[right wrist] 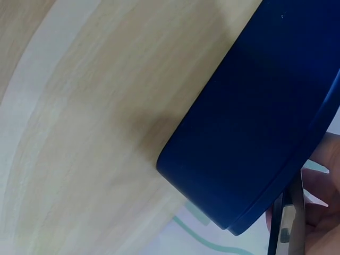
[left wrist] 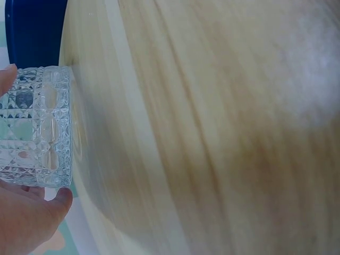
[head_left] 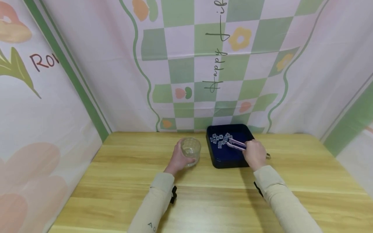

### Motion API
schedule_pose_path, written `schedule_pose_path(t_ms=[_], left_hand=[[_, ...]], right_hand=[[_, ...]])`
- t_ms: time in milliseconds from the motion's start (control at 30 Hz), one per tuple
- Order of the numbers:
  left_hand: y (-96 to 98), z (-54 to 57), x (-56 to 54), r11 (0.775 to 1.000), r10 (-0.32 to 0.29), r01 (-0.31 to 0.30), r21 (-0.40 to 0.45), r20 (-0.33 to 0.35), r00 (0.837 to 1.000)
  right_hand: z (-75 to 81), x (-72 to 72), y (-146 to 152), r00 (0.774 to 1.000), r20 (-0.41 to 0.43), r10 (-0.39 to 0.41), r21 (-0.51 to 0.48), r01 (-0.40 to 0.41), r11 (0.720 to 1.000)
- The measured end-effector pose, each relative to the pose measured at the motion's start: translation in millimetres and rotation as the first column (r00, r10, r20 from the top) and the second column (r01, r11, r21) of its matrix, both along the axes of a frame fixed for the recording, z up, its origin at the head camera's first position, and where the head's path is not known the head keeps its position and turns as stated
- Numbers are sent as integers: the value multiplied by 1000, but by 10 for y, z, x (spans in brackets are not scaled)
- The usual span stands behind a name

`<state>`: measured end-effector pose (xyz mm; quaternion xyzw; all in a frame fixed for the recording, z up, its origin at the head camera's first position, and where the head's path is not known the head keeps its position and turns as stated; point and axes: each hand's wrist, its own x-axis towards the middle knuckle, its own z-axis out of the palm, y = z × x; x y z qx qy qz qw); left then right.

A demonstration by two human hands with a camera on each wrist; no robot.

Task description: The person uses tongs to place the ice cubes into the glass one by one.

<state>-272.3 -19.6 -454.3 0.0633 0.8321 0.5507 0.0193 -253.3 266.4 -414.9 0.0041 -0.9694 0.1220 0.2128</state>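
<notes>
Tongs [head_left: 236, 147], one pair, are held in the curled fingers of my right hand [head_left: 254, 154], their tips among the small clear pieces [head_left: 223, 139] in the left and middle of one dark blue tray [head_left: 228, 156]. I count more than ten pieces, too crowded for an exact number; whether the tips pinch one, I cannot tell. My left hand [head_left: 178, 158] has its fingers around one clear patterned glass [head_left: 191, 147], left of the tray. One wooden counter [head_left: 204, 197] carries the tray.

right hand [right wrist: 325, 226] grips tongs [right wrist: 287, 229] | blue tray [right wrist: 255, 117] just beside | wooden table [right wrist: 79, 122] beneath
</notes>
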Motion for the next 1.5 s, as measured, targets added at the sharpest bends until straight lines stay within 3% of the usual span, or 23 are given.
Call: schedule_pose_path(t_ms=[867,1500], left_hand=[[-6,-37,-22,1000,-8,8,-11,-28,1000],[8,2,9,1000,8,-8,-13,4,1000]], right_hand=[[29,21,31,992,126,-9,-7,10,1000],[14,-15,-5,991,136,12,1,-12,1000]])
